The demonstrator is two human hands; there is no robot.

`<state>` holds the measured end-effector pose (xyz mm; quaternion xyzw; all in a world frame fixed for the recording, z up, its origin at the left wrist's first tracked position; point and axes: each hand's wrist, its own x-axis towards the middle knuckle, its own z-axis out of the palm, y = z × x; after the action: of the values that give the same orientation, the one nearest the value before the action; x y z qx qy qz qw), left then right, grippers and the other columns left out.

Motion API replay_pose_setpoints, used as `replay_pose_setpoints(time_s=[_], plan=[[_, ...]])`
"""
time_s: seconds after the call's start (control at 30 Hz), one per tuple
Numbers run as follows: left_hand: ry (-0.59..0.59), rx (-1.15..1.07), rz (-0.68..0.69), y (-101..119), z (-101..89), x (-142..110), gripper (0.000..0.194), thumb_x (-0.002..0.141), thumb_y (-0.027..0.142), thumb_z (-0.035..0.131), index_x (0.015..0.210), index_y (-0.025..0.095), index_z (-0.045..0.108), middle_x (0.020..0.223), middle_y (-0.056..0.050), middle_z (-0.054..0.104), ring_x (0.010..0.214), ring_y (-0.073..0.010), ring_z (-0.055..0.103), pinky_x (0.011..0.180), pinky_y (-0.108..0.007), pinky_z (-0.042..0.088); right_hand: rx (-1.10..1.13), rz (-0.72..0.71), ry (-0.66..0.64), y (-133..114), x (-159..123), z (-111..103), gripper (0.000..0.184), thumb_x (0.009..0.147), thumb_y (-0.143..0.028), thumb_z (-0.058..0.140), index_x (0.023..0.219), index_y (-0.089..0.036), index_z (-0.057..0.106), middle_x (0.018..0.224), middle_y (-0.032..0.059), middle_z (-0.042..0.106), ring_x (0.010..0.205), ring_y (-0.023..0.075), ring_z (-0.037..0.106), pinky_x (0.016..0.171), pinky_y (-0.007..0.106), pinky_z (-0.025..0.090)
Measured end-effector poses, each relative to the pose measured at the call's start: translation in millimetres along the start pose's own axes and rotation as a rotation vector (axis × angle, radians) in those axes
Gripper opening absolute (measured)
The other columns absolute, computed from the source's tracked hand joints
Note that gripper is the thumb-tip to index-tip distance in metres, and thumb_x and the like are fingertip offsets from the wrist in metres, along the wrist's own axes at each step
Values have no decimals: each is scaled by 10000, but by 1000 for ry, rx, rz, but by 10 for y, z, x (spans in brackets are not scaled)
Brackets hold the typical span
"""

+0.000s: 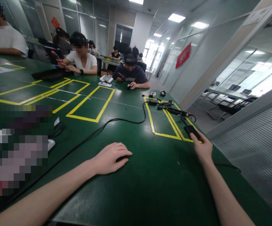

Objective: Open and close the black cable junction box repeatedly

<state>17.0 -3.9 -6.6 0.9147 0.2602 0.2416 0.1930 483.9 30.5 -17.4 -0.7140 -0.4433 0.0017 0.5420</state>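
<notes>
My right hand grips a black power adapter at the table's right edge, thumb on top. A black lead runs out behind my right wrist. Beyond the adapter lies a tangle of black cables and plugs across the yellow tape. My left hand rests palm down on the green table, its fingers stretched out and holding nothing. Past it, a long black cable curves from the lower left towards the tangle.
Yellow tape rectangles mark the tabletop. Small black-and-white items sit beyond the cables. Across the table, a person in a dark shirt and a person in a white shirt handle objects. A white device lies between them. Blurred items fill the left.
</notes>
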Motion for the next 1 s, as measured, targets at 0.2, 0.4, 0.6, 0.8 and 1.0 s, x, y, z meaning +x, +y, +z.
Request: replay_pose_setpoints(time_s=[0.2, 0.4, 0.6, 0.8, 1.0], plan=[[4, -39, -8, -28, 25, -14, 215, 1001, 217, 597, 1170, 201, 728, 1127, -60, 755, 1081, -213, 687, 992, -378, 541, -356, 20, -152, 361, 10, 19, 619, 744, -601, 678, 1177, -171, 783, 981, 150, 776, 964, 366, 695, 828, 456, 548], [11, -37, 18, -51, 24, -18, 216, 1022, 229, 557, 1143, 201, 733, 1120, -60, 757, 1060, -208, 688, 985, -374, 536, -544, -46, -159, 461, 35, 86, 624, 887, -630, 529, 1302, -205, 718, 1097, 158, 760, 992, 359, 691, 851, 459, 544], [19, -46, 0, -27, 25, -3, 201, 1013, 219, 571, 1124, 203, 737, 1109, -54, 762, 1071, -212, 689, 978, -372, 535, -549, -107, -157, 542, 34, 106, 653, 871, -623, 555, 1340, -186, 682, 1230, 169, 708, 1095, 361, 661, 922, 473, 533], [8, -42, -14, -24, 35, -9, 192, 1005, 218, 588, 1124, 205, 738, 1114, -54, 763, 1068, -214, 693, 1000, -381, 527, -528, -145, -97, 683, 92, 97, 617, 809, -605, 615, 1243, -184, 740, 1109, 147, 754, 1010, 351, 679, 868, 451, 548], [15, -50, -4, -21, 40, -4, 209, 1020, 224, 549, 1106, 204, 739, 1103, -61, 763, 1061, -207, 690, 994, -374, 530, -515, -96, -44, 659, 102, 75, 581, 774, -604, 663, 1192, -215, 772, 986, 112, 784, 891, 331, 688, 805, 442, 550]])
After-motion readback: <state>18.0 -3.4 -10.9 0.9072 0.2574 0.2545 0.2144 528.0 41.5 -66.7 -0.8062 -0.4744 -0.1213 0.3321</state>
